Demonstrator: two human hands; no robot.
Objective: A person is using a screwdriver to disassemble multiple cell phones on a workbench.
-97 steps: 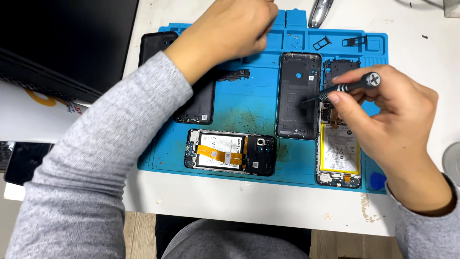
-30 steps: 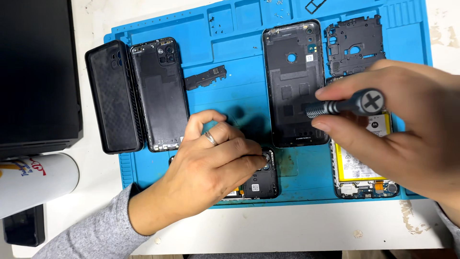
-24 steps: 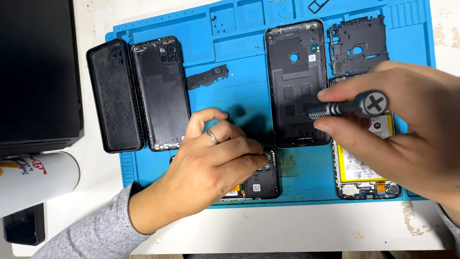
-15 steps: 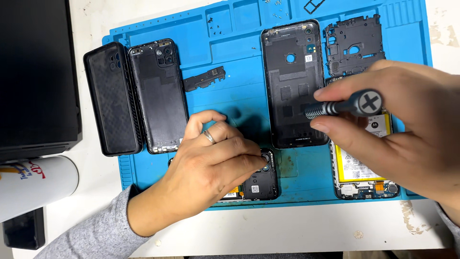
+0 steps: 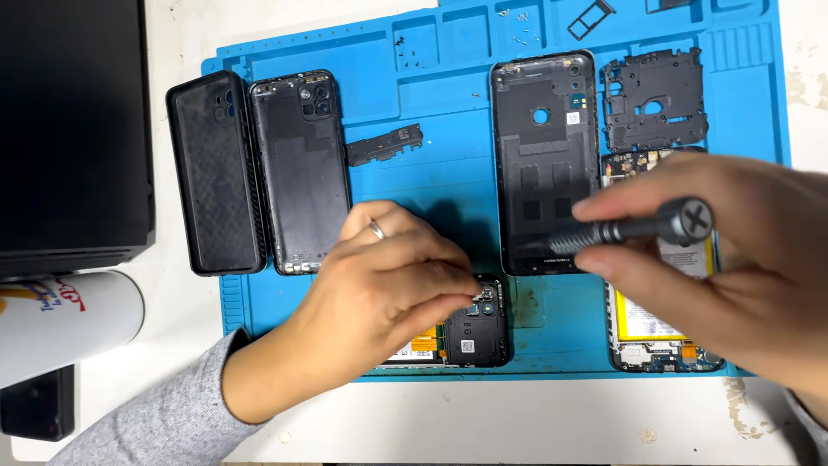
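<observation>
My left hand (image 5: 379, 293), a ring on one finger, lies over an opened phone (image 5: 470, 332) at the front of the blue repair mat (image 5: 448, 112), fingertips pinched at the phone's camera end; whether they hold anything is hidden. My right hand (image 5: 733, 276) grips a grey screwdriver (image 5: 638, 229) above a second opened phone (image 5: 655, 332) with its battery showing. A black back cover (image 5: 543, 155) lies just left of the screwdriver tip.
On the mat's left lie a black phone case (image 5: 214, 173) and another back cover (image 5: 302, 168). A small black part (image 5: 384, 144) and a black inner frame (image 5: 655, 99) lie farther back. A black box (image 5: 69, 129) and a white cylinder (image 5: 60, 319) stand off the mat at left.
My left hand came back from the mat's far side onto the front phone. Over the last second both hands stay almost still; only the view shifts slightly.
</observation>
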